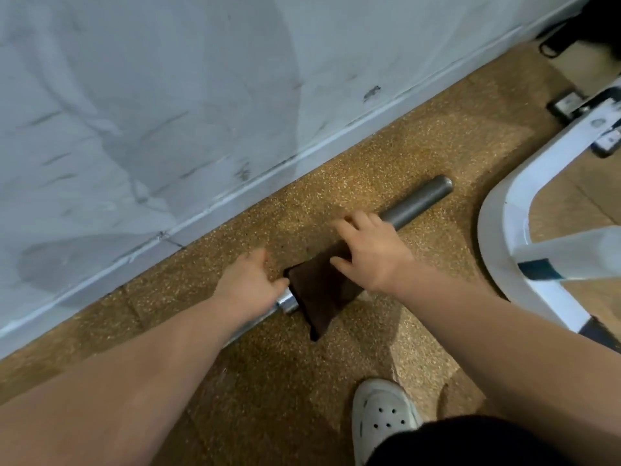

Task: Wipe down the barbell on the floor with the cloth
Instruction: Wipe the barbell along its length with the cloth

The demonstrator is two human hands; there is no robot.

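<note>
The left grip (248,285) is closed round the thin shaft (243,331) of the long grey steel barbell (416,201), just beside its bright collar (289,302), with the thumb laid toward that collar. The right grip (366,250) is open: its fingers are spread and fairly straight, and the dark brown cloth (319,294) is pressed by them onto the thick end of the bar, not pinched. The cloth is draped over the bar between the two hands, and one corner hangs down onto the speckled tan rubber floor (302,381) on the near side.

The barbell lies slantwise on that floor, near the scuffed pale wall (168,95) and roughly parallel to it. Its bare end shows beyond the right fingers. A curved white metal machine frame (497,230) stands near that end, and a white perforated clog (383,412) is planted on the near side.

Several faults can be foreseen. As the cloth is only pressed, it may be left behind on a quick stroke, so that skin slides on steel. Grit may be picked up by the trailing corner and smeared back on. The underside is likely to be missed unless the bar is turned. If the left hold is loosened, the bar could roll away under the pressing hand.
</note>
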